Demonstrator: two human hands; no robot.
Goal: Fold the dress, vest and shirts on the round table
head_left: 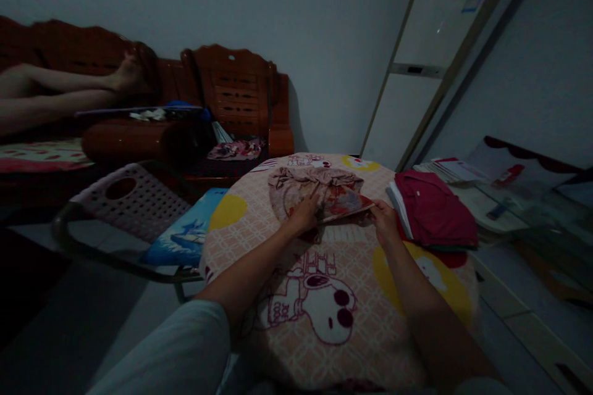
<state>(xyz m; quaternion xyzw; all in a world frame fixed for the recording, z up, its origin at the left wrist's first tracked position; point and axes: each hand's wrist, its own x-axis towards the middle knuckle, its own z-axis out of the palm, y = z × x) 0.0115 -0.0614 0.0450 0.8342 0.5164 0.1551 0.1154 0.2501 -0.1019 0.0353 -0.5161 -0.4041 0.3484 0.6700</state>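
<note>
— Pinkish floral crumpled cloth [340, 197] with a bunched ruffle along the far side: lying where, gripped how?
— Far half of the round beige cartoon-print table cover [361, 265]. Right hand [384, 220] pinching the near right corner. Left hand [304, 213] laid on top, fabric under the palm hidden; can't tell if grasping, tbh.
— Room to move?
— Bare cover off to the left and between the forearms [259, 265]. Tight on the right: folded crimson cloth stack [430, 210] just beside. Near edge lost in the dark.
</note>
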